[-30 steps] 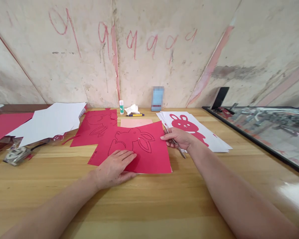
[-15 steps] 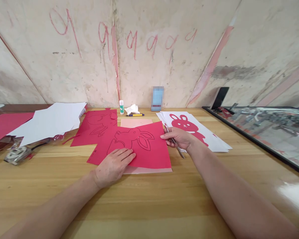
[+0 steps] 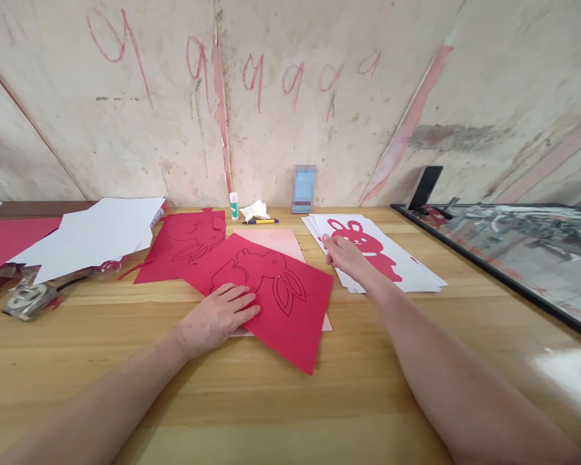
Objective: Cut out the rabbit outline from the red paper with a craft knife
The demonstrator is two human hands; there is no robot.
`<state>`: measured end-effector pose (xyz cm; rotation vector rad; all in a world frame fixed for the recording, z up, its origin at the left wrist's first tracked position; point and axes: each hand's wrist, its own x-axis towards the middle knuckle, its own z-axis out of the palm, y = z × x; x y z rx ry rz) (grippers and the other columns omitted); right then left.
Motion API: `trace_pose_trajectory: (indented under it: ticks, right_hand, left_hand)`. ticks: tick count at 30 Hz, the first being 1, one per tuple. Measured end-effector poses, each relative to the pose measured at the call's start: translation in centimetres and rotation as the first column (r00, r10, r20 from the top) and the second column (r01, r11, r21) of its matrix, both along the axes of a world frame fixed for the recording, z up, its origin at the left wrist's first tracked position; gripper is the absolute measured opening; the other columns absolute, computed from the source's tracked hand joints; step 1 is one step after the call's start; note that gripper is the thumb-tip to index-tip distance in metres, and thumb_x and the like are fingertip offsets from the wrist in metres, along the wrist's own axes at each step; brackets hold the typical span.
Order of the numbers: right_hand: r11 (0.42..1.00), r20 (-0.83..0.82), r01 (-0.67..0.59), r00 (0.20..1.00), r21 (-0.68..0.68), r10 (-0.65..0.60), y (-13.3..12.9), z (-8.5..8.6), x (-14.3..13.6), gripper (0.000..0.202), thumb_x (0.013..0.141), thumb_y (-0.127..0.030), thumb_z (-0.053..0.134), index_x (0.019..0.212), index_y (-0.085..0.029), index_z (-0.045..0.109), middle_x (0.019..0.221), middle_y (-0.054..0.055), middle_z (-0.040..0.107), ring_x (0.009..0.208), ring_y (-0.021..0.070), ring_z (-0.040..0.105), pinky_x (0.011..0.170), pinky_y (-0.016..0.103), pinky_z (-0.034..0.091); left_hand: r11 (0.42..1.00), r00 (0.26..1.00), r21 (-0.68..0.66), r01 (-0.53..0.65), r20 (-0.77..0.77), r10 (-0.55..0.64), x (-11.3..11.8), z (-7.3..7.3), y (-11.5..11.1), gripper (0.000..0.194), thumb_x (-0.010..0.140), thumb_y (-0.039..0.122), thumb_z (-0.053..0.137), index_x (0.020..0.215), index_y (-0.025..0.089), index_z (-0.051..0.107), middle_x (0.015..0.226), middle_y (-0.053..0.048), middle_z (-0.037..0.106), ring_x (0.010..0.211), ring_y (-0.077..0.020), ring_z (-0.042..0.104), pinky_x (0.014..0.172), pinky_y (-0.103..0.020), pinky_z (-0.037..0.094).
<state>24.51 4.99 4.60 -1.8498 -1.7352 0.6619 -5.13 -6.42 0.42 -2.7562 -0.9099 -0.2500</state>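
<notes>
My left hand (image 3: 223, 316) lies flat with its fingers stretched out on a red paper sheet (image 3: 297, 323). Rabbit outlines with long ears mark that sheet, which is turned at an angle. Under it, part of a pale pink sheet (image 3: 271, 239) shows. My right hand (image 3: 346, 257) is closed and raised off the red sheet, over white sheets (image 3: 411, 274) bearing a red rabbit cut-out (image 3: 385, 261). What its fingers hold is hidden. Another red sheet with rabbit outlines (image 3: 150, 258) lies to the left, partly overlapped.
At the back stand a glue stick (image 3: 234, 206), a crumpled tissue (image 3: 255, 210), a blue-yellow pen (image 3: 260, 221) and a blurred blue box (image 3: 304, 188). White paper (image 3: 91, 232) and a tape measure (image 3: 29, 300) are at left. A black-edged panel (image 3: 513, 284) borders the right.
The red sheet has turned clockwise, its right end swinging towards me. My right hand has let go of its edge and moved slightly away. The slim metal tool seen there before is hidden now.
</notes>
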Motion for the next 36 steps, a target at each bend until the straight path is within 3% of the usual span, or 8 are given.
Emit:
trace_pose_trajectory:
  ticks: [7, 12, 15, 20, 23, 28, 32, 36]
  right_hand:
    - [0.977, 0.269, -0.209, 0.944, 0.038, 0.192, -1.3, 0.0, -2.1, 0.031, 0.094, -0.042, 0.026, 0.087, -0.020, 0.047, 0.085, 0.008, 0.064, 0.074, 0.0180, 0.057, 0.059, 0.027, 0.034]
    - [0.916, 0.398, -0.401, 0.837, -0.021, 0.376, -3.1, -0.3, -4.4, 0.023, 0.094, -0.030, 0.031, 0.092, -0.020, 0.052, 0.088, 0.007, 0.065, 0.079, 0.0175, 0.057, 0.062, 0.025, 0.034]
    - [0.872, 0.445, -0.485, 0.769, -0.061, 0.459, -3.8, -0.8, -5.2, 0.025, 0.094, -0.031, 0.032, 0.094, -0.021, 0.055, 0.090, 0.006, 0.066, 0.082, 0.0180, 0.058, 0.060, 0.025, 0.032]
    - [0.851, 0.534, -0.523, 0.707, -0.048, 0.464, -4.2, -1.1, -6.0, 0.026, 0.093, -0.027, 0.033, 0.099, -0.021, 0.058, 0.096, 0.005, 0.067, 0.085, 0.0183, 0.059, 0.065, 0.027, 0.034]
    - [0.836, 0.551, -0.549, 0.691, -0.021, 0.468, -4.1, -0.9, -6.3, 0.026, 0.093, -0.025, 0.033, 0.100, -0.022, 0.058, 0.097, 0.004, 0.067, 0.085, 0.0180, 0.060, 0.066, 0.027, 0.035]
    - [0.835, 0.603, -0.550, 0.656, -0.032, 0.455, -3.9, -0.1, -7.1, 0.025, 0.092, -0.027, 0.034, 0.099, -0.022, 0.057, 0.090, 0.006, 0.068, 0.079, 0.0186, 0.060, 0.061, 0.027, 0.032]
    - [0.806, 0.649, -0.590, 0.593, -0.053, 0.477, -3.5, 0.4, -8.1, 0.025, 0.091, -0.026, 0.036, 0.095, -0.021, 0.059, 0.087, 0.006, 0.068, 0.078, 0.0192, 0.060, 0.059, 0.027, 0.032]
    - [0.820, 0.679, -0.570, 0.578, -0.059, 0.451, -3.0, 0.0, -8.7, 0.024, 0.089, -0.023, 0.037, 0.092, -0.022, 0.061, 0.086, 0.006, 0.069, 0.079, 0.0186, 0.061, 0.059, 0.027, 0.032]
  left_hand:
    - [0.991, 0.987, -0.126, -0.048, 0.146, 0.067, -1.5, -0.7, 1.3, 0.043, 0.083, 0.005, 0.044, 0.119, 0.023, 0.060, 0.128, -0.006, 0.057, 0.126, -0.0262, 0.042, 0.105, -0.050, 0.030]
    - [0.935, 0.978, -0.345, -0.088, 0.147, 0.146, -1.9, 0.6, 1.0, 0.065, 0.072, -0.003, 0.040, 0.130, 0.024, 0.051, 0.140, -0.002, 0.045, 0.132, -0.0227, 0.036, 0.106, -0.043, 0.034]
    - [0.883, 0.977, -0.462, -0.075, 0.142, 0.157, -2.4, 1.9, 0.7, 0.068, 0.071, 0.005, 0.048, 0.134, 0.029, 0.046, 0.145, 0.000, 0.038, 0.134, -0.0245, 0.033, 0.107, -0.044, 0.034]
    - [0.827, 0.972, -0.556, -0.088, 0.134, 0.193, -2.6, 2.6, 0.9, 0.048, 0.086, 0.032, 0.053, 0.134, 0.028, 0.046, 0.145, -0.002, 0.039, 0.135, -0.0250, 0.032, 0.107, -0.045, 0.033]
    - [0.873, 0.954, -0.462, -0.153, 0.160, 0.252, -1.5, 2.2, 1.3, 0.040, 0.093, 0.037, 0.045, 0.129, 0.021, 0.052, 0.136, -0.006, 0.050, 0.128, -0.0226, 0.042, 0.105, -0.041, 0.036]
    - [0.961, 0.986, -0.234, -0.147, 0.041, 0.161, 1.2, 1.9, 1.4, 0.034, 0.091, 0.018, 0.039, 0.120, 0.014, 0.056, 0.122, -0.010, 0.058, 0.110, -0.0229, 0.053, 0.095, -0.039, 0.043]
    - [0.981, 0.993, -0.157, -0.115, -0.038, 0.110, 2.5, 1.6, 1.6, 0.042, 0.084, 0.008, 0.041, 0.124, 0.010, 0.052, 0.129, -0.013, 0.053, 0.116, -0.0246, 0.049, 0.097, -0.038, 0.041]
    - [0.983, 0.992, -0.135, -0.126, 0.011, 0.129, 2.7, 0.6, 1.9, 0.041, 0.088, 0.014, 0.040, 0.128, 0.009, 0.049, 0.132, -0.013, 0.051, 0.122, -0.0252, 0.045, 0.101, -0.040, 0.038]
